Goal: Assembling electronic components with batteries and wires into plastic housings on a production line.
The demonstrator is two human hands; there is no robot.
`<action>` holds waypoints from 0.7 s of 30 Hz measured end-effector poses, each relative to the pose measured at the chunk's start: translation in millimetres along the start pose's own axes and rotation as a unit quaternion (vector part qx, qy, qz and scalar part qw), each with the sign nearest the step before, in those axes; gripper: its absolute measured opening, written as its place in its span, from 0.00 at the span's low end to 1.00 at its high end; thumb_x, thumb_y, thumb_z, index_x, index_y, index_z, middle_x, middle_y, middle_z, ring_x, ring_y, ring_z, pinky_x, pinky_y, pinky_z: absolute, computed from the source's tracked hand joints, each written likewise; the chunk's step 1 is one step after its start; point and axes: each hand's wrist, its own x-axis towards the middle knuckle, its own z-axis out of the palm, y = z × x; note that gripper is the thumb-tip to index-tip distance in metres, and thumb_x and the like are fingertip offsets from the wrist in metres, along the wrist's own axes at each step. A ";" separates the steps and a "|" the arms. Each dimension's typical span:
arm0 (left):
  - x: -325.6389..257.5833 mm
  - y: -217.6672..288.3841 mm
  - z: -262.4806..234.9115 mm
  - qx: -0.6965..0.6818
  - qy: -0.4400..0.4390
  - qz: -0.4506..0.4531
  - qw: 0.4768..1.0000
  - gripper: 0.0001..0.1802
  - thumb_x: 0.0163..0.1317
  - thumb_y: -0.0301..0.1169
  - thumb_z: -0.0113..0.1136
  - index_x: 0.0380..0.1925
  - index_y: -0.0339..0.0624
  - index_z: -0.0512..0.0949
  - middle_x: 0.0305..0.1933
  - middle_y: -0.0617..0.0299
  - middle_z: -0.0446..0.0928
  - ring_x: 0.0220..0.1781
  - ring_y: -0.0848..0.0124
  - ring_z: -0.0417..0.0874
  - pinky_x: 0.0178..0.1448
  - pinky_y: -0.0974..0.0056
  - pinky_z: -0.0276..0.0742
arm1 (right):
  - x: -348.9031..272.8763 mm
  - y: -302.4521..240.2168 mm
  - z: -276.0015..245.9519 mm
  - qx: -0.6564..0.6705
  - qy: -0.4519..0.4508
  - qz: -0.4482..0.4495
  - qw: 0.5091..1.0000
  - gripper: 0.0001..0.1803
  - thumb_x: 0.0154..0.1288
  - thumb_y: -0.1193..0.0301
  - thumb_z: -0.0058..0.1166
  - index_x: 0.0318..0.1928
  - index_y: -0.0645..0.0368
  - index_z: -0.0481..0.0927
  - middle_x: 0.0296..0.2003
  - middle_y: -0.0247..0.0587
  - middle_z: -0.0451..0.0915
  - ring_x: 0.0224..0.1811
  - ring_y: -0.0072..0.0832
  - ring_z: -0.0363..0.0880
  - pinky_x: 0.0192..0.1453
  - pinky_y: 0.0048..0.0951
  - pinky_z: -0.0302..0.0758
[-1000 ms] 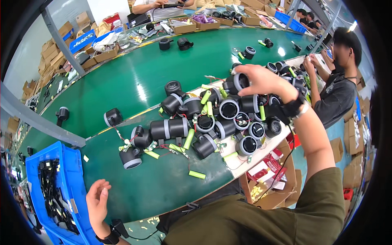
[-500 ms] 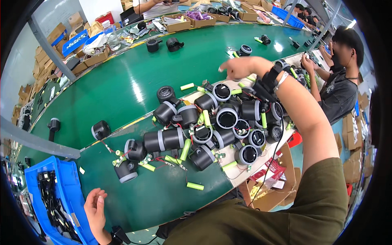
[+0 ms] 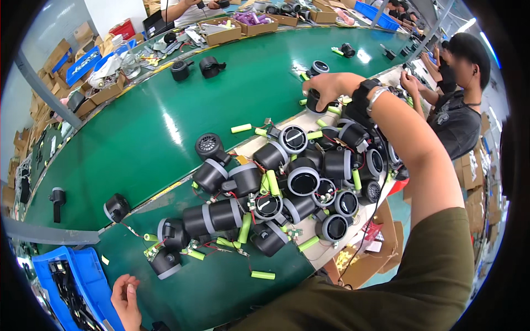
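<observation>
Right hand (image 3: 335,86) at one o'clock, fingers grasping a smooth black cylinder (image 3: 314,103); left hand (image 3: 126,300) at seven, fingers released, beside a blue plastic bin (image 3: 91,266).

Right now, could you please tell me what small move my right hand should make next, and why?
I would probably close your right hand gently around the black cylinder: the hand curves over it, though how firm the grip is cannot be told, and green batteries lie close by, so care seems wise.
</observation>
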 end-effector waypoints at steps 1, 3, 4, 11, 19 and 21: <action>0.4 -0.2 0.1 0.005 0.000 -0.003 1.000 0.16 0.65 0.30 0.51 0.48 0.31 0.70 0.42 0.55 0.75 0.42 0.69 0.78 0.49 0.67 0.73 | -7.3 0.0 1.3 0.017 0.018 -0.005 1.000 0.37 0.40 0.65 0.67 0.54 0.60 0.69 0.42 0.53 0.77 0.46 0.45 0.76 0.47 0.38 0.72; 1.8 -2.2 1.9 0.007 -0.003 -0.001 1.000 0.16 0.65 0.30 0.51 0.49 0.31 0.70 0.42 0.55 0.75 0.42 0.68 0.78 0.49 0.67 0.73 | -21.8 -3.0 11.5 0.000 0.003 -0.016 1.000 0.37 0.43 0.63 0.67 0.55 0.60 0.68 0.45 0.54 0.76 0.48 0.45 0.75 0.49 0.38 0.71; 3.2 -4.5 5.4 0.000 -0.009 -0.004 1.000 0.16 0.65 0.30 0.51 0.49 0.31 0.70 0.42 0.55 0.75 0.42 0.68 0.78 0.50 0.66 0.73 | -23.9 -0.8 19.6 -0.032 -0.031 -0.025 0.999 0.37 0.45 0.62 0.66 0.57 0.60 0.66 0.47 0.55 0.75 0.49 0.45 0.75 0.50 0.37 0.71; -13.7 17.1 4.9 -0.012 -0.002 0.010 1.000 0.15 0.64 0.27 0.50 0.48 0.30 0.70 0.42 0.53 0.76 0.45 0.67 0.78 0.51 0.66 0.73 | -54.4 4.8 4.5 0.002 0.090 -0.002 0.996 0.27 0.56 0.63 0.57 0.55 0.62 0.70 0.49 0.55 0.75 0.52 0.44 0.74 0.56 0.39 0.69; -11.1 -8.5 12.2 -0.038 0.073 0.054 0.995 0.14 0.62 0.25 0.53 0.47 0.33 0.71 0.40 0.57 0.77 0.43 0.71 0.78 0.49 0.68 0.73 | -133.7 -121.9 -4.2 0.062 0.163 -0.176 0.969 0.19 0.52 0.74 0.58 0.46 0.64 0.74 0.37 0.53 0.78 0.41 0.44 0.78 0.45 0.38 0.74; 0.4 -15.8 10.4 0.102 0.130 0.076 0.983 0.17 0.58 0.26 0.56 0.48 0.35 0.71 0.43 0.53 0.76 0.46 0.64 0.78 0.50 0.64 0.73 | -140.2 -183.7 -1.2 0.069 0.170 -0.310 0.933 0.19 0.52 0.74 0.59 0.46 0.63 0.74 0.37 0.51 0.77 0.40 0.46 0.77 0.44 0.39 0.73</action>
